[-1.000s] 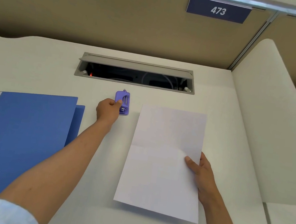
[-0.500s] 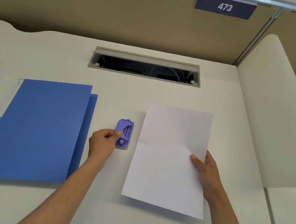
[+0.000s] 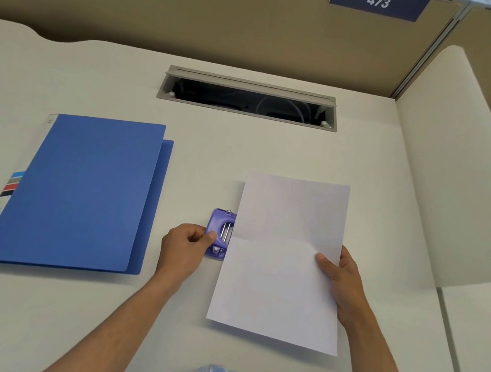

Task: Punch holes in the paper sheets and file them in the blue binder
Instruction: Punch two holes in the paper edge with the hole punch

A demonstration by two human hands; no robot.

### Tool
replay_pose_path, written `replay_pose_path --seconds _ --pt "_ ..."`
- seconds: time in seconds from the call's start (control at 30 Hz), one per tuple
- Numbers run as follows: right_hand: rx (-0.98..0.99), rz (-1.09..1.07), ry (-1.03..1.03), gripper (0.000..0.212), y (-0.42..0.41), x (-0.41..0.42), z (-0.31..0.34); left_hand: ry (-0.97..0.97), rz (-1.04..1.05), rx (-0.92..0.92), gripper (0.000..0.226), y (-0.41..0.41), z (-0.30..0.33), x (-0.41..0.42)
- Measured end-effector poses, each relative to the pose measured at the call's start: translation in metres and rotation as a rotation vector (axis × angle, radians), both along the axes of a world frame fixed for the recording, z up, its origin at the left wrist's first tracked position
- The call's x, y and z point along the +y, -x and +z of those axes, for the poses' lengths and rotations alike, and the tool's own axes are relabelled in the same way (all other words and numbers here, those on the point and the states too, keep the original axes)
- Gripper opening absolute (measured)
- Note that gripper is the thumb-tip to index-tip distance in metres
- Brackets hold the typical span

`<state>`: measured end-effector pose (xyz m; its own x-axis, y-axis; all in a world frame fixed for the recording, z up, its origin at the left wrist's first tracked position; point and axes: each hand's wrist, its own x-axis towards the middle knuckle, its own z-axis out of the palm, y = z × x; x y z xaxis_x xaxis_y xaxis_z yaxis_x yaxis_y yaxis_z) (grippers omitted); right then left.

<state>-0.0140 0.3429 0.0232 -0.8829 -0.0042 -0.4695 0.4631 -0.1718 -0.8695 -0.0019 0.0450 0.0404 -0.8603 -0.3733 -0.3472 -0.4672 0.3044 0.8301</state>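
Note:
A small purple hole punch (image 3: 220,234) sits on the white desk, and my left hand (image 3: 184,248) grips its left side. The left edge of a white paper sheet (image 3: 283,256) lies over the punch's right side, at its slot. My right hand (image 3: 340,279) pinches the sheet's right edge, thumb on top, with the sheet's near end lifted off the desk. The closed blue binder (image 3: 79,191) lies flat to the left of my left hand, its labelled spine toward the desk's left side.
An open cable hatch (image 3: 248,99) is set into the desk (image 3: 275,152) behind the paper. A white curved divider (image 3: 452,173) rises along the right side. A tan partition with a "473" sign (image 3: 378,1) closes the back.
My left hand pulled the punch from the far middle of the desk toward me and up against the paper's left edge. My right hand kept hold of the sheet.

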Motion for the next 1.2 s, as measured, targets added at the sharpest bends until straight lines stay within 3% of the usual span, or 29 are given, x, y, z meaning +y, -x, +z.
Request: replay_pose_path --seconds 0.43,1.2 --pt "-0.016 -0.008 -0.078 0.031 -0.003 -0.002 0.0 -0.043 -0.032 -0.025 0.02 0.002 0.001 -0.006" --pt "-0.019 -0.029 -0.043 0.03 -0.012 -0.006 -0.001 -0.073 -0.043 -0.034 0.018 0.002 -0.001 -0.009"
